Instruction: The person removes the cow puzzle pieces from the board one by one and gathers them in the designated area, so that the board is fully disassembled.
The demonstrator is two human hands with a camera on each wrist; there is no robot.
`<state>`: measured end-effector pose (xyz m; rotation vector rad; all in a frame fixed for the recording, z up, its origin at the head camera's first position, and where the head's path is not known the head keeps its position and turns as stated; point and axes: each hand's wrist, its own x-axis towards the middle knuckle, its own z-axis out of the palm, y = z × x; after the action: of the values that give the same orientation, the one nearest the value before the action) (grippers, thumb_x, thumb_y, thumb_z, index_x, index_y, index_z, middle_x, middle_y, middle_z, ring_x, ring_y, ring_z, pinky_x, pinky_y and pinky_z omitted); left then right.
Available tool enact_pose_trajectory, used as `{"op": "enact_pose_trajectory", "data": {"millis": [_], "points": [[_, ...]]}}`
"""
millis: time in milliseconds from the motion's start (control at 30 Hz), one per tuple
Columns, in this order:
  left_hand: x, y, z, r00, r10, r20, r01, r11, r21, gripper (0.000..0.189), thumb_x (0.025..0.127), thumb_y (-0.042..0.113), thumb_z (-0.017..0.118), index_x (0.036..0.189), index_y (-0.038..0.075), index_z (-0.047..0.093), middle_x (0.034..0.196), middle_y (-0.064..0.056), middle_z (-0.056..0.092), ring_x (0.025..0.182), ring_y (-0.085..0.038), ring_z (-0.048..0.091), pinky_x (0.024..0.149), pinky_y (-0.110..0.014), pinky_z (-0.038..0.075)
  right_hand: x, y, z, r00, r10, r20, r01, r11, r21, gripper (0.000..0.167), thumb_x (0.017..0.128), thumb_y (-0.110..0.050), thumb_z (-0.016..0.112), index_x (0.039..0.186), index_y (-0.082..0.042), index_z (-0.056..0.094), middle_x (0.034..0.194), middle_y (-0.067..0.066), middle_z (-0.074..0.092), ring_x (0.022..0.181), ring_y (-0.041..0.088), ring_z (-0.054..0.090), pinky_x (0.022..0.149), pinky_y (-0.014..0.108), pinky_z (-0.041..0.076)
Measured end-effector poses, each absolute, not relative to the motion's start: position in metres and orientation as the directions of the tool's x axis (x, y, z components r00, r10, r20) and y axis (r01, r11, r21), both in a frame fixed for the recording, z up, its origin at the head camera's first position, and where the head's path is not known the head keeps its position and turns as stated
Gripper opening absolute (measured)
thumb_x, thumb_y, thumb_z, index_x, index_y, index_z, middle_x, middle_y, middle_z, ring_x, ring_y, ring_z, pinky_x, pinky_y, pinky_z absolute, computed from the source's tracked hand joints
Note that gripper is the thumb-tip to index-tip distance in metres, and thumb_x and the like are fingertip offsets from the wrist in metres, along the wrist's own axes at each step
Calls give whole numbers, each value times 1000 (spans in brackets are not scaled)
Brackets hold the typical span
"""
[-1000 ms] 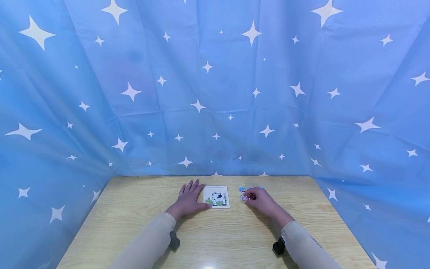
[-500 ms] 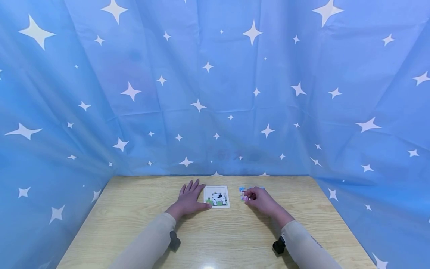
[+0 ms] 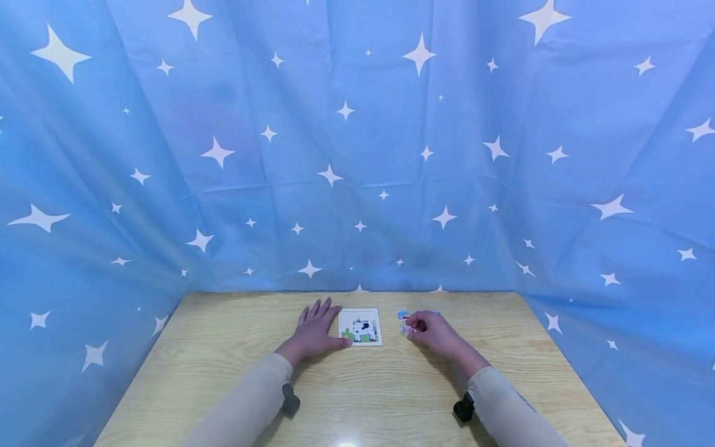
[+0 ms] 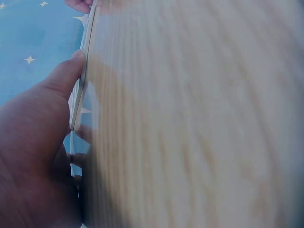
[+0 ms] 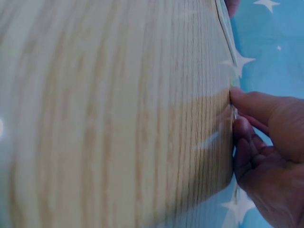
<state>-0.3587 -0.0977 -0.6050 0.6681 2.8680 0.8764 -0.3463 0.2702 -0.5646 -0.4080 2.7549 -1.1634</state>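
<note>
Hands well apart on the wood-grain desk (image 3: 374,385). Left hand (image 3: 314,332) at the left side of a square white puzzle tray (image 3: 359,315), fingers spread, thumb touching the near left corner, index fingertip at the far left one. Tray lies flat; cow picture (image 3: 364,330), black and white on green, fills its nearer part, the farther part bare white. Right hand (image 3: 436,334) to the right of the tray, fingers bent, thumb and fingertips down at loose puzzle pieces (image 3: 403,315), blue and pink, partly covered by the hand; cannot tell whether one is pinched. Pale sleeves (image 3: 240,397) on both arms, a black device (image 3: 290,401) at each wrist. Blue star-printed cloth (image 3: 313,93) behind.
</note>
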Motion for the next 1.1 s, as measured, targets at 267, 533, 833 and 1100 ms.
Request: {"op": "enact_pose_trajectory", "data": {"millis": [267,533,833,1100], "points": [[-359,-98,-607,-908,416,52,373,745,553,105,91,76,74,173,20,40,184,-17,18,170,-43,6,133,-66,1,-345,271,-561,-951,-309,-28,-191,654,-732,20,102,-5,80,121,-4,76,109,6,68,97,20,60,84,38,54],[-359,-97,-607,-910,411,53,370,747,551,106,90,78,74,172,21,41,184,-16,19,170,-43,7,133,-66,2,-344,265,-557,-947,-321,4,-218,633,-743,18,103,-7,79,120,-3,75,107,6,69,93,19,62,78,35,54],[-353,-95,-597,-902,428,63,387,735,557,107,91,77,73,170,12,42,182,-24,20,168,-50,9,132,-70,2,-341,235,-543,-948,-315,49,-252,646,-720,21,100,-9,82,120,-4,76,107,4,69,94,18,62,81,37,55],[-354,-95,-597,-908,415,54,375,748,548,107,90,78,74,171,16,42,182,-20,21,169,-47,9,132,-68,2,-346,202,-536,-900,-434,36,-335,637,-694,27,104,-10,79,128,-2,72,116,9,64,96,18,64,80,36,58]]}}
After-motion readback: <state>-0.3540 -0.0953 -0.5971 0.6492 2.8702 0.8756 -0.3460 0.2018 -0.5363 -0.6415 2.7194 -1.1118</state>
